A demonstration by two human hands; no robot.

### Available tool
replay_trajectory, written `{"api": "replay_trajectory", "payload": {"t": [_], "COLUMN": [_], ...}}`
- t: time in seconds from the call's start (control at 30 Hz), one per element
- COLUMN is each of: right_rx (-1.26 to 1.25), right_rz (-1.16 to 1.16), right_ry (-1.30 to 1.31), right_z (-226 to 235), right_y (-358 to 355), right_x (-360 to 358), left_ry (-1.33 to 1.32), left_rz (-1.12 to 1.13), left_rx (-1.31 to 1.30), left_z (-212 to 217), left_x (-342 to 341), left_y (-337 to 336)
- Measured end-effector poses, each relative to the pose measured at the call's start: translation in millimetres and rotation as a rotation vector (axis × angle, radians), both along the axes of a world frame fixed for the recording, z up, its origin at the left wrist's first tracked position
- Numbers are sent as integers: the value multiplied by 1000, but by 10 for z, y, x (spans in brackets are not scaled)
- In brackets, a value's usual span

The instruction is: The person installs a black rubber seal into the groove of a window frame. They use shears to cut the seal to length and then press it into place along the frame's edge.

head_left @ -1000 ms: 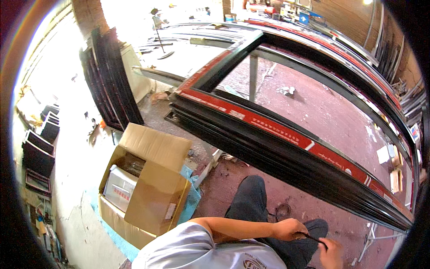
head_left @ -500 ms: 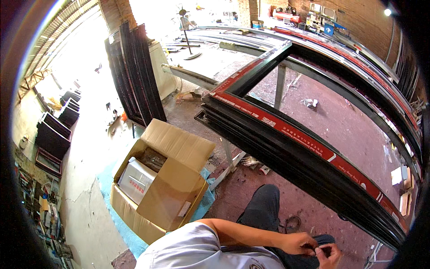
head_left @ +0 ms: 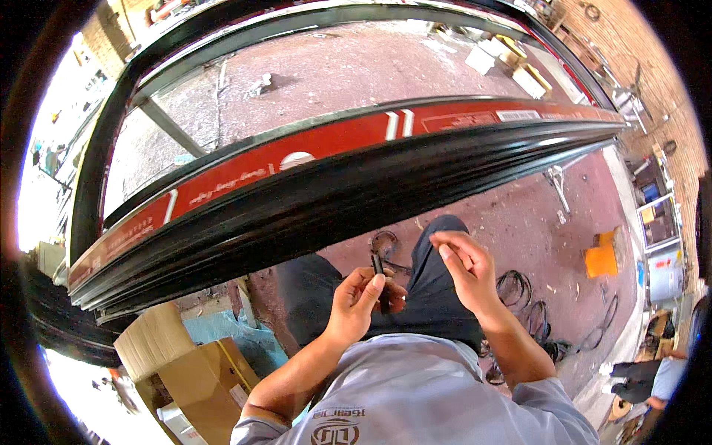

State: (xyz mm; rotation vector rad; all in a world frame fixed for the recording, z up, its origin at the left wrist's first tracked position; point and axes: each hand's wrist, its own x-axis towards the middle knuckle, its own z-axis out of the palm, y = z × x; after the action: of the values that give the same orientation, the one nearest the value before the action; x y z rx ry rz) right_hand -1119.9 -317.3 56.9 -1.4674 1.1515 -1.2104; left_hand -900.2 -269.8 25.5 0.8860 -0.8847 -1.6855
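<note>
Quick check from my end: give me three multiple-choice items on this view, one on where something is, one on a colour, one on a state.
1. Where does the cardboard box lie?
A. lower left, on the person's left
B. upper right, by the brick wall
C. on top of the frame

2. What colour is the protective film strip along the black window frame?
A. blue
B. red
C. yellow

3. What is the left hand doing?
A. resting flat on the frame
B. hanging empty
C. pinching a short black strip

Answers: 1 A, the box sits at the lower left below the frame's edge. 2 B, the film is red with white marks. 3 C, thumb and fingers close on the strip, while the right hand hovers beside it, fingers curled.
</note>
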Motion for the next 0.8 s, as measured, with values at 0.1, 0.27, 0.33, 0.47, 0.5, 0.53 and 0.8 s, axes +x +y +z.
{"api": "replay_trajectory", "payload": {"t": [0.1,0.27,0.33,0.47,0.5,0.53,0.8], "right_rx": [-68,-18,26,-219,-301,-371,-218], "right_rz": [-41,-37,-33,-70,-86,-126,-306], "right_ry": [29,-121,-245,-49,-15,65,399], "right_z": [-46,-174,-44,-352,-402,-513,-561], "right_y": [-101,-533,-651,-1001,-1062,-1148,-1042], "right_x": [135,390,570,605,633,623,486], "left_ry": [-66,44,62,61,65,63,56], "left_rz": [-7,71,69,96,107,107,135], "left_rx": [-13,36,21,-3,-10,-19,-74], "left_z": [125,277,299,332,325,315,251], "left_x": [-16,-81,-49,-64,-59,-60,-39], "left_y": [1,46,65,112,126,122,134]}}
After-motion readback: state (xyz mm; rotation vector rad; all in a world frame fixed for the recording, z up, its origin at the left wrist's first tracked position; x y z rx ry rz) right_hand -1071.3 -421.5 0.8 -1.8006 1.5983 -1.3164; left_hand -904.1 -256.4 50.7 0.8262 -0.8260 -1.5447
